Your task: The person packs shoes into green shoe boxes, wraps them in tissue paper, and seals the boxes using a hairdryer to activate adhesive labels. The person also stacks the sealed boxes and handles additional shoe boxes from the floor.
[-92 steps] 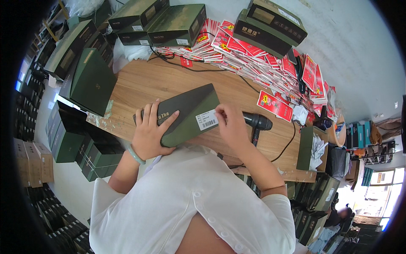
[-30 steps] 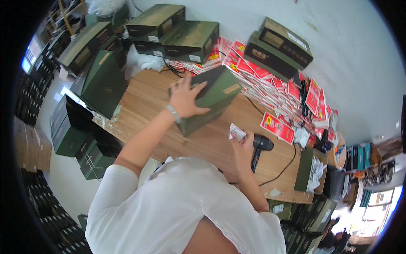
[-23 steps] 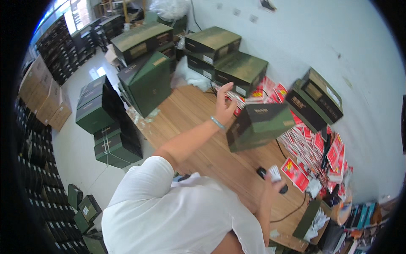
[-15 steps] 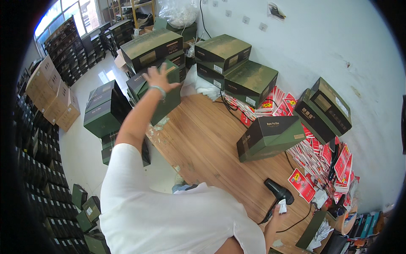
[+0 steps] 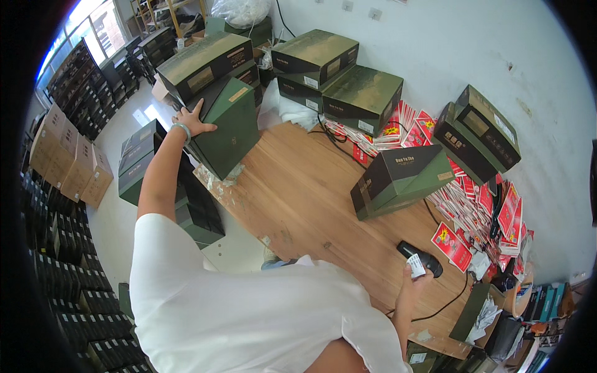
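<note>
Hands: left hand point(image 5: 192, 124) spread wide at a green box point(image 5: 233, 133), can't tell if gripping; right hand point(image 5: 416, 284) pinching a white label point(image 5: 416, 265)
Green box: left end of worktop point(image 5: 292, 193)
White label: near black hair dryer point(image 5: 431, 262)

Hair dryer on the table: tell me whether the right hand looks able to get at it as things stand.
Probably yes: the right hand is close beside the hair dryer, and only the white printed slip it holds appears to be in the way.
</note>
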`<act>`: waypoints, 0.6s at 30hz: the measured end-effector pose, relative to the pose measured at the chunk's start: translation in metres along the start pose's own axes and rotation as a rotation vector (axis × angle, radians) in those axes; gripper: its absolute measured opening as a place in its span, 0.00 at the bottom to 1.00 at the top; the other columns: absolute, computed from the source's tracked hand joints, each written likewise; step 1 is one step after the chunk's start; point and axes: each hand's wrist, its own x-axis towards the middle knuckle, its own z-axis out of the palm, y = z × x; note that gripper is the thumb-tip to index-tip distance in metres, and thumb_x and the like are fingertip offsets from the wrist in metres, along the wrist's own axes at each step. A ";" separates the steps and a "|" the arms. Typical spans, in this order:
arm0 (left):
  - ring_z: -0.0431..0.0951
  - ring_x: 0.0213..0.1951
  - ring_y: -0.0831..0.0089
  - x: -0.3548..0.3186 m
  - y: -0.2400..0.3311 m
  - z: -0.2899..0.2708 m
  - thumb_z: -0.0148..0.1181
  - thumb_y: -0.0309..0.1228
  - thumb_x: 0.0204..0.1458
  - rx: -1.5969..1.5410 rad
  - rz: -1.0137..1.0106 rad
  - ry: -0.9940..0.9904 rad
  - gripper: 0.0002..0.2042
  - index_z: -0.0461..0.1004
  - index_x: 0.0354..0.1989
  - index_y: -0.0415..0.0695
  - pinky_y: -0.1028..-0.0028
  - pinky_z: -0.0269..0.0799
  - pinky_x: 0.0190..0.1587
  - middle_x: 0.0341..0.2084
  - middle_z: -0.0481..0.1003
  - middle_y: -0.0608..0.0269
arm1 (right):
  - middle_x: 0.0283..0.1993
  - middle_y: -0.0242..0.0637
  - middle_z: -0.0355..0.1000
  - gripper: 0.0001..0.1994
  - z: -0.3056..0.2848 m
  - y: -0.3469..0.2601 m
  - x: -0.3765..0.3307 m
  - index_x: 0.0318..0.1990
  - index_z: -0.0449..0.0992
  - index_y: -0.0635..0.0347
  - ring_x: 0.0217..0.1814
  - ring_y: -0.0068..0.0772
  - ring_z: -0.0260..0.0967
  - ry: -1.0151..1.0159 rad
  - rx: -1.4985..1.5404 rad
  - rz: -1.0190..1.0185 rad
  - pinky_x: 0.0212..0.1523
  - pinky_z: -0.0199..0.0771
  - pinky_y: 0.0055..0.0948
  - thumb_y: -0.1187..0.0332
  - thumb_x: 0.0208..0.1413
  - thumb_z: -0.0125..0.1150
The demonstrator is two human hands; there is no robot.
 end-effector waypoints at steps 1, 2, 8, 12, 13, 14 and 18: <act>0.49 0.66 0.34 -0.008 0.006 0.003 0.64 0.68 0.27 0.007 0.013 0.050 0.59 0.41 0.72 0.67 0.43 0.40 0.65 0.64 0.48 0.27 | 0.48 0.41 0.65 0.22 0.001 0.007 -0.001 0.53 0.58 0.65 0.51 0.30 0.63 0.005 0.013 0.006 0.55 0.62 0.30 0.67 0.58 0.61; 0.52 0.63 0.34 -0.020 0.014 0.008 0.65 0.65 0.27 0.042 0.076 0.140 0.57 0.45 0.71 0.66 0.42 0.43 0.63 0.61 0.52 0.28 | 0.49 0.41 0.65 0.22 0.001 0.012 -0.003 0.52 0.58 0.65 0.51 0.29 0.64 0.009 0.030 -0.014 0.55 0.63 0.30 0.67 0.56 0.63; 0.54 0.59 0.36 -0.133 0.062 0.018 0.69 0.56 0.24 0.098 0.537 0.455 0.55 0.51 0.69 0.62 0.43 0.45 0.62 0.57 0.55 0.29 | 0.49 0.44 0.66 0.32 0.009 -0.025 -0.003 0.52 0.58 0.65 0.49 0.30 0.67 -0.025 0.123 0.013 0.52 0.67 0.29 0.63 0.47 0.73; 0.55 0.58 0.35 -0.207 0.110 0.011 0.69 0.55 0.25 0.037 0.741 0.374 0.54 0.53 0.69 0.62 0.46 0.46 0.63 0.55 0.56 0.28 | 0.48 0.42 0.65 0.31 0.010 -0.039 -0.002 0.51 0.60 0.65 0.49 0.32 0.67 -0.082 0.012 -0.065 0.52 0.67 0.31 0.64 0.46 0.73; 0.56 0.57 0.34 -0.224 0.120 0.008 0.69 0.55 0.25 0.017 0.799 0.297 0.53 0.53 0.69 0.61 0.46 0.47 0.62 0.55 0.56 0.28 | 0.48 0.42 0.65 0.31 0.009 -0.037 -0.003 0.51 0.60 0.65 0.49 0.33 0.66 -0.107 -0.034 -0.104 0.52 0.67 0.32 0.64 0.45 0.74; 0.56 0.57 0.34 -0.241 0.126 0.006 0.69 0.55 0.25 -0.003 0.847 0.223 0.53 0.54 0.68 0.61 0.47 0.48 0.62 0.55 0.56 0.28 | 0.48 0.42 0.64 0.30 0.011 -0.050 -0.006 0.50 0.61 0.66 0.50 0.34 0.65 -0.135 -0.066 -0.109 0.52 0.66 0.33 0.64 0.44 0.74; 0.57 0.57 0.34 -0.293 0.161 0.013 0.69 0.56 0.24 -0.055 1.110 0.088 0.52 0.57 0.67 0.61 0.47 0.49 0.63 0.55 0.56 0.28 | 0.51 0.46 0.60 0.30 0.027 -0.082 -0.013 0.48 0.59 0.66 0.53 0.36 0.61 -0.238 -0.170 -0.264 0.53 0.64 0.33 0.64 0.44 0.74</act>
